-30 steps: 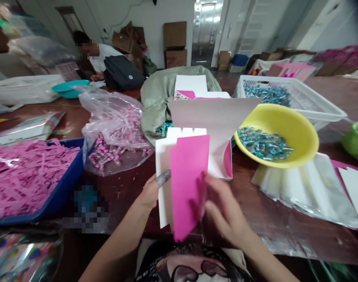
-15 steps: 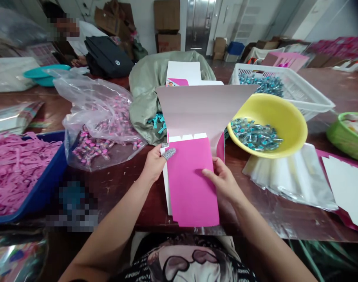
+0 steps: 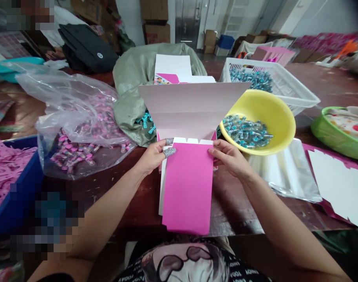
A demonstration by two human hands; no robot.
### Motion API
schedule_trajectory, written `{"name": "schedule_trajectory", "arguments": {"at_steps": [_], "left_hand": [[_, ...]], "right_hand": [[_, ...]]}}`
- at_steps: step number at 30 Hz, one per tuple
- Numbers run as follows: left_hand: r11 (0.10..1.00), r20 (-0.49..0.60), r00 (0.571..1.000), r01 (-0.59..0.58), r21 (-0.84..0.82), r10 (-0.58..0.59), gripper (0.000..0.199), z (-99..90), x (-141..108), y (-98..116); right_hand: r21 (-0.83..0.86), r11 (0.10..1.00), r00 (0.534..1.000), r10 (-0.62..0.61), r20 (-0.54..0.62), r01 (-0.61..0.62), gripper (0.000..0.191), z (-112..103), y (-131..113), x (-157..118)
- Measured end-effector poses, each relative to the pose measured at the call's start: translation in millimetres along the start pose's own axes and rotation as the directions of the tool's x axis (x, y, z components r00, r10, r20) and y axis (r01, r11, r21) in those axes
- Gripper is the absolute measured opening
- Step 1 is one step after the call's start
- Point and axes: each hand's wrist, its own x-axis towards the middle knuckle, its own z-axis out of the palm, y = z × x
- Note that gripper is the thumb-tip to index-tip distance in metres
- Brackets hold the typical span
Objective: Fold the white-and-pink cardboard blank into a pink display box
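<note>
I'm holding a folded pink cardboard box (image 3: pixel 187 190) upright on the counter (image 3: pixel 240 207), right in front of me. Its long pink panel hangs toward my body, with white notched tabs (image 3: pixel 191 141) showing along its upper edge. A wide white flared flap (image 3: pixel 187 103) fans out beyond them.

My left hand (image 3: pixel 151 156) is pinching the panel's upper left corner, and a grey finger cover (image 3: pixel 169 152) sits against the tabs. My right hand (image 3: pixel 230 156) has the upper right corner, its fingers curled in and resting on the pink surface. Neither hand is spread wide.

Just past my right hand, a yellow plastic basin (image 3: pixel 280 125) holds wrapped teal candies (image 3: pixel 246 132). Beyond it, a white plastic basket (image 3: pixel 296 96) holds more of them. To my left, a transparent plastic bag (image 3: pixel 70 105) is full of pink-wrapped candies (image 3: pixel 71 154), and a grey-green sack (image 3: pixel 132 82) lies bunched behind the box, with a flat white box blank (image 3: pixel 170 64) propped against it. A blue tray (image 3: pixel 29 164) of shredded pink paper sits at the far left, while a stack of flat transparent bags (image 3: pixel 284 172) lies to the right. A seated co-worker (image 3: pixel 54 23) is partly in view at the top left.
</note>
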Motion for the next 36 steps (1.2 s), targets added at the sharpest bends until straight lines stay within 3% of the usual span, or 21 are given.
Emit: {"name": "schedule_trajectory", "arguments": {"at_steps": [5,7,10,12,14,16,18,19,21,22,23,25,27,30,32,36], "left_hand": [[0.990,0.019,0.999,-0.043,0.134,0.041,0.024,-1.7,7.6,0.7],[0.978,0.011,0.997,-0.076,0.194,0.075,0.015,-1.3,7.0,-4.4],[0.959,0.047,0.995,-0.102,0.264,0.093,0.013,-1.4,3.7,-16.4],[0.946,0.071,0.994,-0.103,0.307,0.085,0.013,-1.0,-0.3,-21.7],[0.921,0.053,0.994,-0.109,0.374,0.096,0.014,2.7,-8.0,-19.8],[0.859,-0.080,0.975,-0.142,0.492,0.208,0.020,12.5,-21.0,-10.0],[0.802,-0.257,0.900,-0.149,0.578,0.352,0.029,29.4,-38.5,3.6],[0.809,-0.306,0.877,-0.142,0.571,0.369,0.029,39.9,-47.5,9.9],[0.906,-0.267,0.942,-0.077,0.416,0.203,0.017,61.6,-62.0,18.4],[0.955,-0.190,0.980,0.000,0.296,0.058,0.011,71.5,-66.1,20.2],[0.980,-0.110,0.991,0.101,0.174,-0.083,0.009,79.9,-67.5,20.6],[0.958,-0.029,0.958,0.284,-0.038,-0.285,0.013,90.7,-63.4,18.9],[0.910,-0.031,0.924,0.368,-0.193,-0.380,0.014,93.9,-53.8,17.0],[0.856,-0.047,0.892,0.415,-0.308,-0.450,0.020,91.5,-39.8,18.8],[0.830,-0.045,0.870,0.451,-0.328,-0.490,0.027,90.1,-33.9,22.3],[0.800,-0.072,0.834,0.494,-0.341,-0.546,0.028,92.8,-29.4,28.1]], "right_hand": [[-0.104,0.990,0.995,-0.094,0.021,0.096,0.025,-3.6,10.0,2.7],[-0.237,0.951,0.980,-0.193,0.046,0.198,0.023,-4.6,14.1,0.7],[-0.518,0.757,0.911,-0.391,0.130,0.399,0.014,-5.9,17.6,-4.9],[-0.607,0.655,0.885,-0.417,0.207,0.450,0.012,-5.8,17.3,-7.9],[-0.619,0.674,0.911,-0.360,0.202,0.403,0.010,-4.3,14.5,-7.8],[-0.602,0.742,0.950,-0.296,0.099,0.294,0.017,-1.3,9.1,-4.0],[-0.539,0.826,0.980,-0.200,-0.003,0.167,0.026,2.5,2.0,2.3],[-0.493,0.863,0.991,-0.131,-0.014,0.107,0.031,4.4,-1.6,5.7],[-0.391,0.920,0.999,0.016,0.036,0.000,0.037,7.2,-7.0,12.2],[-0.347,0.936,0.996,0.074,0.051,-0.051,0.040,8.1,-8.7,15.1],[-0.308,0.946,0.992,0.121,0.042,-0.102,0.041,8.5,-9.8,17.7],[-0.235,0.953,0.981,0.191,-0.027,-0.192,0.039,8.4,-11.8,21.7],[-0.207,0.952,0.975,0.218,-0.049,-0.224,0.035,7.4,-16.0,23.5],[-0.291,0.942,0.969,0.210,0.127,-0.166,0.032,6.3,-29.8,21.7],[-0.389,0.914,0.939,0.228,0.258,-0.115,0.036,6.6,-41.8,19.0],[-0.513,0.858,0.896,0.248,0.369,-0.026,0.038,8.0,-57.5,17.1]]}}
